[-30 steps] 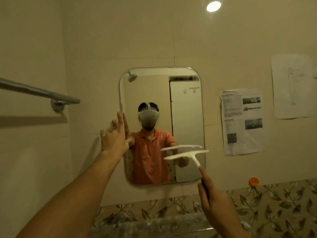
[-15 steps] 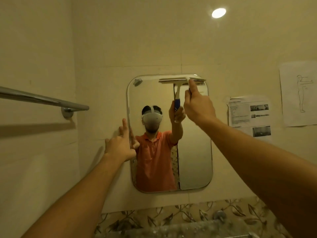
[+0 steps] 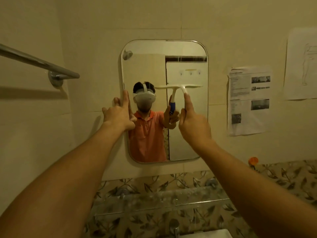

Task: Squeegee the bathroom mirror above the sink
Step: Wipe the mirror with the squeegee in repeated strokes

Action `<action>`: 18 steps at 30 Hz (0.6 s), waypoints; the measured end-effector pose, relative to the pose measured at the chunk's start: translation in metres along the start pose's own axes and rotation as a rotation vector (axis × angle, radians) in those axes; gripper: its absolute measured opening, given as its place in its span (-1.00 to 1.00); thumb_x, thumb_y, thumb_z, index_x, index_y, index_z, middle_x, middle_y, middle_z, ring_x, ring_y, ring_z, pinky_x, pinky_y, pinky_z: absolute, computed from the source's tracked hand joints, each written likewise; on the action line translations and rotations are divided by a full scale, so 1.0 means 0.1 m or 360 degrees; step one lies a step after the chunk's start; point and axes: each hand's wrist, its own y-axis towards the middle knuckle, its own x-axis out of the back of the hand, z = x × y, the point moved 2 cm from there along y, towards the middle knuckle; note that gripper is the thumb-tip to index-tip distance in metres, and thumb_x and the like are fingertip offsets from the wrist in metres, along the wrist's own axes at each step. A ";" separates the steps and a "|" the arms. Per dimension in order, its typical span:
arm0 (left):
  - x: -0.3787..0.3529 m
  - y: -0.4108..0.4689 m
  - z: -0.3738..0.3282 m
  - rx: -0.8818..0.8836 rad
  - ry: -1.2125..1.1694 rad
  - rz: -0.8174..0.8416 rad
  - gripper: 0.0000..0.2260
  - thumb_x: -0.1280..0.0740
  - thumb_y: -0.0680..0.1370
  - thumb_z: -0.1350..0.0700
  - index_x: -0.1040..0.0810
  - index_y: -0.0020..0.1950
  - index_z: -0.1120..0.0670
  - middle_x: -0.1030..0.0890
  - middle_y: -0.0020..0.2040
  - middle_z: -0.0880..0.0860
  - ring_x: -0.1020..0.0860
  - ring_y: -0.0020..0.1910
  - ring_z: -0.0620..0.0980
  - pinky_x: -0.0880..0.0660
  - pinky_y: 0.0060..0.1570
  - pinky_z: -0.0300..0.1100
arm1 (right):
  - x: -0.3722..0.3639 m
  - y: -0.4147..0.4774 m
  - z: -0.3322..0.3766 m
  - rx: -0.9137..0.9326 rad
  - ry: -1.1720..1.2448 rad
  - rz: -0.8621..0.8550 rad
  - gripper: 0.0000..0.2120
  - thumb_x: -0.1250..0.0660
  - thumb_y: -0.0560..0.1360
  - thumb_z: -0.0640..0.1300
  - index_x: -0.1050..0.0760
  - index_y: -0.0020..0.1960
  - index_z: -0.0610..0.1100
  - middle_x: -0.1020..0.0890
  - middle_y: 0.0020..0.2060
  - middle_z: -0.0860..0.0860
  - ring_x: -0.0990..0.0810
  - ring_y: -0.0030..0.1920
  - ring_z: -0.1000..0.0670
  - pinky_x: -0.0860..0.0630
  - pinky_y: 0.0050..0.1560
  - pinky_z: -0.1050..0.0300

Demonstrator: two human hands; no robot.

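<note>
No words or numbers can be read here. The printed sheet stuck to the wall right of the mirror has blocks of small print beside dark photos, but the letters are too blurred to make out. The paper further right bears only a faint line drawing of a figure.
</note>
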 end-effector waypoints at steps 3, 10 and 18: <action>0.01 -0.01 0.01 0.0006 -0.0038 0.0007 0.17 -0.46 0.41 -0.11 0.50 0.54 -0.02 -0.19 0.54 0.30 -0.52 0.21 0.28 -0.34 0.33 0.26 | -0.21 -0.44 -0.15 -0.0045 0.0030 0.0071 -0.37 0.12 0.64 0.16 0.39 0.60 0.26 -0.49 -0.44 -0.03 -0.46 -0.52 0.03 -0.36 -0.55 0.16; -0.01 -0.03 0.01 0.0012 -0.0059 0.0010 0.18 -0.47 0.42 -0.13 0.51 0.53 -0.01 -0.15 0.57 0.29 -0.50 0.27 0.30 -0.31 0.36 0.30 | -0.66 -1.30 -0.56 -0.0130 -0.0037 0.0157 -0.29 -0.01 0.72 0.05 0.49 0.55 0.29 -0.48 -0.45 0.02 -0.45 -0.52 0.06 -0.32 -0.54 0.19; -0.04 -0.02 0.01 0.0011 -0.0056 -0.0012 0.18 -0.46 0.43 -0.19 0.52 0.53 -0.01 -0.11 0.59 0.28 -0.47 0.31 0.31 -0.29 0.38 0.30 | -0.89 -2.16 -0.80 -0.0289 -0.0074 0.0542 -0.32 0.02 0.73 0.07 0.50 0.56 0.26 -0.49 -0.42 0.09 -0.40 -0.50 0.07 -0.15 -0.56 0.23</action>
